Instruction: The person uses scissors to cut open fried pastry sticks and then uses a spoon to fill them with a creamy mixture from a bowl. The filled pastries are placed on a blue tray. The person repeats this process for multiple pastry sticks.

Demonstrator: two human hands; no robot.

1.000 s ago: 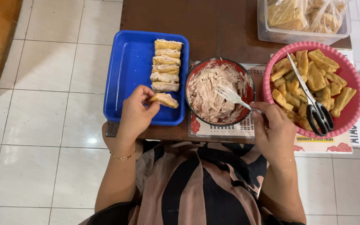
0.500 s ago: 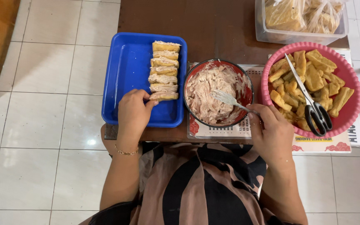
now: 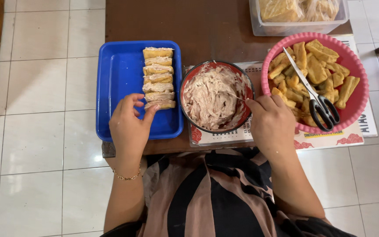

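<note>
Left hand (image 3: 130, 125) is hovering over the blue tray (image 3: 119, 74), fingers loosely curled and released, fingertips touching the nearest stuffed tofu piece (image 3: 160, 105) at the near end of the row. Stuffed tofu row (image 3: 158, 77) is lying along the tray's right side, six pieces stacked edge to edge, filling side up. Right hand (image 3: 272, 123) is gripping a thin utensil (image 3: 235, 96), pinched between the fingers, its tip sitting in the pale pinkish filling (image 3: 211, 96). Can't tell what kind of utensil; the working end is buried. Filling is sitting in the red bowl (image 3: 189, 115), which is standing on a printed paper sheet (image 3: 224, 137) on the brown worktop (image 3: 207, 26), just beside the tray. Pink basket (image 3: 359, 96) to the right is holding fried tofu pieces (image 3: 319, 70) with scissors (image 3: 316, 98) lying across them. Clear plastic tub (image 3: 259, 27) is standing at the far edge.
</note>
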